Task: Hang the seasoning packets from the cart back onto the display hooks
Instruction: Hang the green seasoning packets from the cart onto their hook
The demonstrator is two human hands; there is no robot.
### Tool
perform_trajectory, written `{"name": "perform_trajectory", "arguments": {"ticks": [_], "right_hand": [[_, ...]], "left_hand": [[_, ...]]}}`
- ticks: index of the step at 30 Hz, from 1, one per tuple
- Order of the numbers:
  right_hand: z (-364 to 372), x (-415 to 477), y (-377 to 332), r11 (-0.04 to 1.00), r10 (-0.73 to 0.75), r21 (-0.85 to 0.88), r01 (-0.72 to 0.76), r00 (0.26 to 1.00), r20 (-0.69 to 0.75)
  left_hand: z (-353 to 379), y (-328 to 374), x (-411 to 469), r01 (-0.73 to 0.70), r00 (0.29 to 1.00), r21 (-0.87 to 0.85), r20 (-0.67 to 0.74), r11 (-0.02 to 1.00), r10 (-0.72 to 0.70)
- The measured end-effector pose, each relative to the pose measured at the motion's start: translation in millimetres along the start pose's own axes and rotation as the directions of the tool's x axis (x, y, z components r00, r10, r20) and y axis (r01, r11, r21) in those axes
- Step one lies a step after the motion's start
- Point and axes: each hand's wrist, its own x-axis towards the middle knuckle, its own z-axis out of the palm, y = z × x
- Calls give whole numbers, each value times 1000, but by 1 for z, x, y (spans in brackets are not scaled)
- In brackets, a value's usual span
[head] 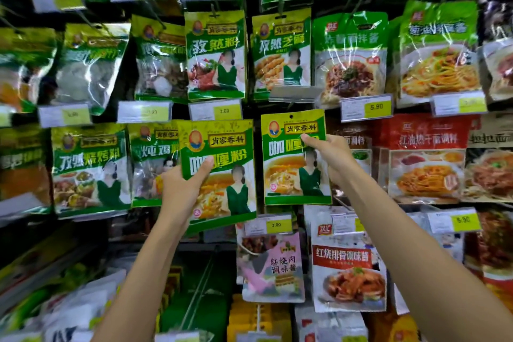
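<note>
A: What hangs at the far left?
B: Rows of green packets (88, 166), with white and yellow price tags (216, 110) clipped under each row.
A: And the left hand?
B: The left hand (181, 189) grips a green curry packet (222, 175) by its lower left side, thumb on the front, fingers behind. The packet is raised in front of the hanging rows, a little tilted, and it covers part of the packets behind it.
A: What is next to it?
B: A second curry packet (288, 175), just beside the first and upright, with its punched hole (291, 116) showing at the top. I cannot tell whether a hook sits in that hole.
A: Who holds that one?
B: The right hand (330, 155) pinches its upper right edge, thumb on the front.
A: And further right?
B: Red noodle sauce packets (424, 158) hang past the right hand, and a white rib sauce packet (347, 264) hangs lower down, beside the right forearm.
</note>
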Motion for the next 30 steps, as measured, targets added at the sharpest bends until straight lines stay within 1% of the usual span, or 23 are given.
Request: {"name": "perform_trajectory", "arguments": {"ticks": [5,9,13,17,20,23,26,28,30], "right_hand": [[-1,15,2,999,44,5,-44,998,-33],[-4,23,4,998,64,16,-63,997,-41],[1,35,9,995,99,18,-98,993,-63],[9,55,20,989,127,-51,-136,981,-146],[12,69,26,973,156,-142,-181,973,-170],[12,76,32,950,110,-262,-167,970,-218],[9,77,37,941,68,-316,-121,982,-174],[4,70,40,937,-8,-345,-49,987,-163],[-2,55,43,929,-123,-369,25,962,-244]], "left_hand": [[10,1,5,6,1000,43,0,999,-6],[15,4,6,18,1000,24,-18,1000,-18],[19,7,5,42,999,-10,8,999,-42],[24,10,5,56,998,-17,-3,998,-57],[29,10,4,60,998,-22,-1,998,-60],[34,8,4,75,997,-18,14,997,-75],[37,7,3,76,997,-23,34,997,-75],[38,8,2,84,996,-31,27,996,-83],[40,7,-1,83,996,-33,30,996,-82]]}}
